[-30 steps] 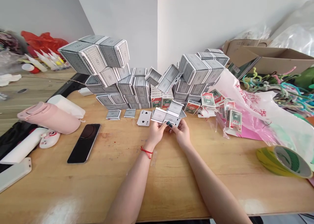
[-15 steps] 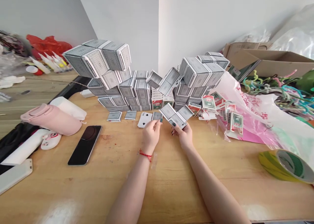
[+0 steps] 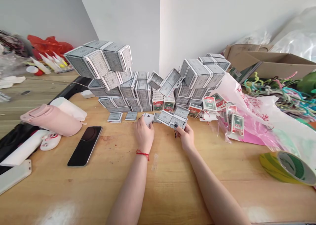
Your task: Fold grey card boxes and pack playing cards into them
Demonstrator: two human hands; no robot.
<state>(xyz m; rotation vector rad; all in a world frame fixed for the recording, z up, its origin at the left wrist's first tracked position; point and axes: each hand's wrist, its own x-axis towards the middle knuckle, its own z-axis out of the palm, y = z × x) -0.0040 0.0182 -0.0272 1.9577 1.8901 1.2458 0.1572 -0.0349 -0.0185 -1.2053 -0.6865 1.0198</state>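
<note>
Folded playing cards (image 3: 166, 116), linked into a small grey-backed strip with raised flaps, are pinched at their right end by my right hand (image 3: 187, 137). My left hand (image 3: 144, 135) has its thumb and fingers closed around the sides of a face-up spade playing card (image 3: 148, 118), which seems to lie on a small stack. A small grey-backed folded card (image 3: 156, 117) lies between the hands, partly under the strip. Two more folded piles, a left one (image 3: 115, 117) and a right one (image 3: 131, 115), rest left of my left hand.
Behind stand blocks of folded cards, a tall left stack (image 3: 101, 63) and a right stack (image 3: 197, 73). Card boxes (image 3: 209, 104) and pink plastic (image 3: 256, 126) lie right, with a tape roll (image 3: 283, 167) nearer. A phone (image 3: 85, 146) and pink bottle (image 3: 53, 119) are left.
My left hand has moved left from the small folded card to the face-up spade card and closed on it. The card strip in my right hand has shifted slightly and tilted flatter.
</note>
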